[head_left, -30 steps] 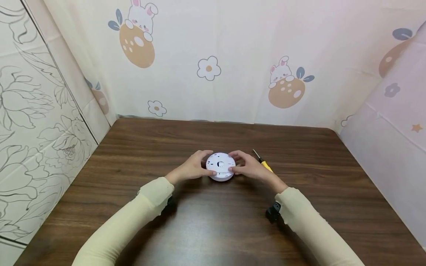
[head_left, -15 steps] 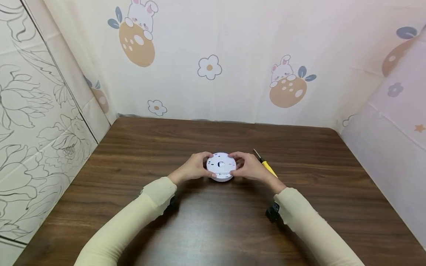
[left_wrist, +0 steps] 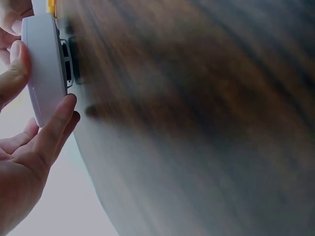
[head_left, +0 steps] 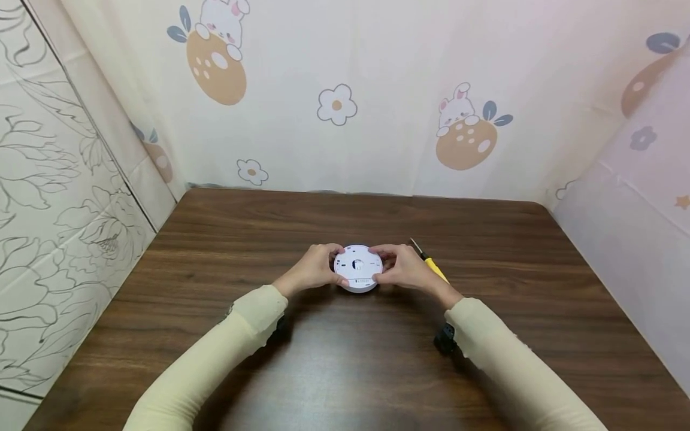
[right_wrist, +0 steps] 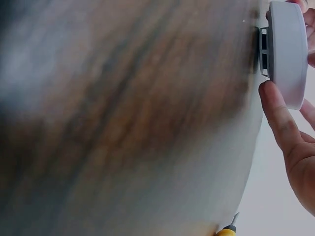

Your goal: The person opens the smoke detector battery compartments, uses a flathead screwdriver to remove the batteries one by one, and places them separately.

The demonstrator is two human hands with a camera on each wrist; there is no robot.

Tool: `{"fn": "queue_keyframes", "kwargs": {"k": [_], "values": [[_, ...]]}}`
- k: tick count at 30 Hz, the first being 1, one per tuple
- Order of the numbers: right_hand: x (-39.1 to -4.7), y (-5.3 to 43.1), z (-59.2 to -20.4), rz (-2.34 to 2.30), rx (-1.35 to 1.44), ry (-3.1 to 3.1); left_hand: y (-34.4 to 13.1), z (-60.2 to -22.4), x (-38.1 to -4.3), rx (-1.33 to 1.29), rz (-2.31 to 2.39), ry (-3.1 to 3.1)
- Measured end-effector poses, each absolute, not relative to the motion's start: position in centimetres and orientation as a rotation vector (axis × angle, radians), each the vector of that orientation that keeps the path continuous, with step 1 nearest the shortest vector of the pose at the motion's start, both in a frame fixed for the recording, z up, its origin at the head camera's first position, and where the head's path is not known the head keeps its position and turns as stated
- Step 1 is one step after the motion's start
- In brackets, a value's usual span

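Observation:
A round white smoke detector (head_left: pixel 358 271) is held between both hands near the middle of the table, its flat back with a central hole facing up. My left hand (head_left: pixel 312 269) grips its left edge, thumb at the near side and fingers at the far side. The right edge is gripped likewise by my right hand (head_left: pixel 406 269). In the left wrist view the slotted front of the smoke detector (left_wrist: pixel 44 73) faces down, close over the tabletop. Fingertips of my right hand (right_wrist: pixel 295 152) support its underside rim in the right wrist view.
A screwdriver (head_left: pixel 435 270) with a yellow and black handle lies on the brown wooden table (head_left: pixel 345 371), just beyond the right hand, which covers part of it. Behind the table hangs a printed curtain (head_left: pixel 377 149); a floral panel (head_left: pixel 59 239) stands at the left.
Both hands keep their hold on the smoke detector, which stays almost in place. The head view has shifted slightly.

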State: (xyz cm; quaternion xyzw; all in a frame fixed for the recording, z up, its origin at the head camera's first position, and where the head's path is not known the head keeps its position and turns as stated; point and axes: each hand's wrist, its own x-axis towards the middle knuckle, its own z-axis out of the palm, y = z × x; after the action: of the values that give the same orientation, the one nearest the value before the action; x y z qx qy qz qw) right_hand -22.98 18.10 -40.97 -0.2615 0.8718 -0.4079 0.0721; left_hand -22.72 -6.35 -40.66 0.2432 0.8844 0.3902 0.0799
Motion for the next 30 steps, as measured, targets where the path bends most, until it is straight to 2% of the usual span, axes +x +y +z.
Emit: {"fn": "queue_keyframes", "kwargs": {"k": [11, 21, 30], "values": [[-22.77, 18.5, -40.97, -1.237, -0.708, 2.576, -5.99, -40.52, -22.99, 0.818, 1.025, 2.651], [-23.34, 18.49, -40.43, -1.036, -0.852, 2.583, -5.96, -40.37, -23.5, 0.831, 0.994, 2.699], [-23.62, 18.61, -40.44, -1.107, -0.897, 2.528, -6.11, -40.35, -23.46, 0.815, 1.0, 2.682]]}}
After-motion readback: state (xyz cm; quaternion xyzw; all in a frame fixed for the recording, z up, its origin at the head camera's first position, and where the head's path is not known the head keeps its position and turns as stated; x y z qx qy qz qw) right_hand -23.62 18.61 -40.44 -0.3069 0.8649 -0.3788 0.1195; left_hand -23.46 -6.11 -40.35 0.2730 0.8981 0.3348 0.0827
